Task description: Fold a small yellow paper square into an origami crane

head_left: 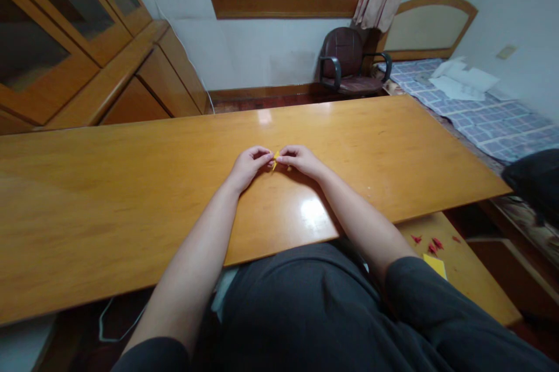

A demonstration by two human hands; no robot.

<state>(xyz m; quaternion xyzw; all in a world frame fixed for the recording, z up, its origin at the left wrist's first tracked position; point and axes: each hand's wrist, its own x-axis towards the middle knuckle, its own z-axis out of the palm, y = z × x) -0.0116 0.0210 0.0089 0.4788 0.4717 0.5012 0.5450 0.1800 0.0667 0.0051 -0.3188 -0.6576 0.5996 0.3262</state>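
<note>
A small folded piece of yellow paper is pinched between both my hands over the middle of the long wooden table. My left hand grips its left side with closed fingertips. My right hand pinches its right side, fingers curled. Both forearms rest on the table's near edge. Most of the paper is hidden by my fingers.
A lower wooden surface at my right holds several small red folded pieces and a yellow sheet. A dark office chair stands by the wall. A bed lies at right, wooden cabinets at left.
</note>
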